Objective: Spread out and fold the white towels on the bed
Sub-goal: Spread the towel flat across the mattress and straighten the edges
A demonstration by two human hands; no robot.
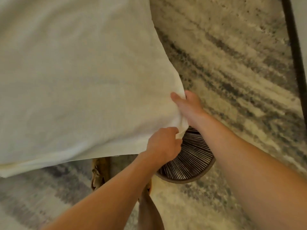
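Fingers (172, 132) of the left hand (163, 144) are curled tight round a bunched fold of the white towel (74, 77), knuckles up, pinching the cloth at its near right corner. Just beyond, the right hand (188, 107) grips the same side edge a little further along: its thumb lies flat on the near face of the cloth, and its other fingers are tucked behind the edge, out of sight. The two hands are close but apart, with a short twist of fabric between them. Both forearms are bare and reach in from the bottom of the view.

From the hands the towel spreads away up and to the left, filling most of that half of the view as one broad, nearly smooth sheet; its lower edge runs leftward to a thick folded corner at the far left. Whether it rests on anything cannot be told.

Beneath the hands sits a round stool (189, 163) strung with dark cords inside a tan rim, partly covered by the towel corner. Left of it a tan woven piece (99, 171) shows below the towel's edge. A shaggy rug (232, 77) in cream and grey streaks lies under everything, and a dark pole (294, 40) crosses the upper right corner
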